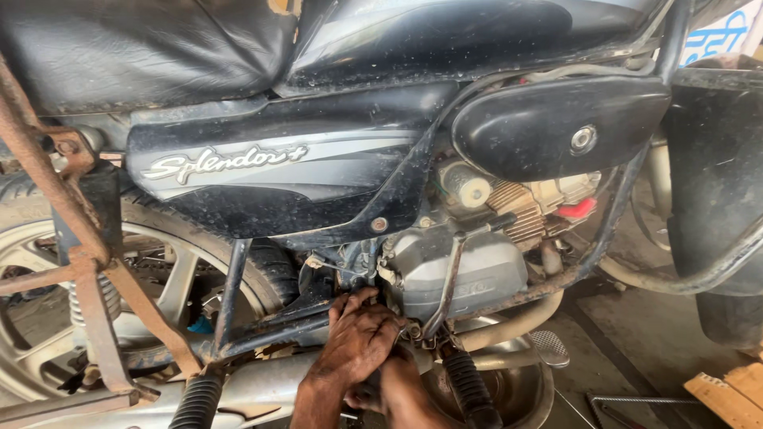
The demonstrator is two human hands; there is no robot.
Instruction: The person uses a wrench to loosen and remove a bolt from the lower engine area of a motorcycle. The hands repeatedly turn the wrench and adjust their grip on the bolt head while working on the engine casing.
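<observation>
Far left: a rusted carrier frame (75,262) runs down in front of the rear wheel (48,254), whose pale alloy spokes show behind it. A coil spring of the shock absorber (103,298) is partly hidden by the rust bars.

Left of centre: black seat (135,48) above, black side panel (278,175) with a grey stripe below it. A black rubber footrest (195,401) juts toward the camera at the bottom edge.

Centre, low: both hands are together, pressed against the underside of the engine (453,270), near the frame tubes. The left hand (358,338) lies on top, fingers curled in toward the engine base, back of the hand toward the camera. The right hand (401,393) is just beneath and touching it; mostly hidden by the left. Whether either hand grips a part or a tool: cannot tell.

Just right of the hands: second black footrest (469,389), the kick lever (449,278) rising past the grey engine cover, and the chrome exhaust pipe (509,326) curving under it.

Right: glossy black oval cover (556,127), finned cylinder (524,214) below it, a metal brake pedal (550,348), concrete floor (636,334) beyond.
</observation>
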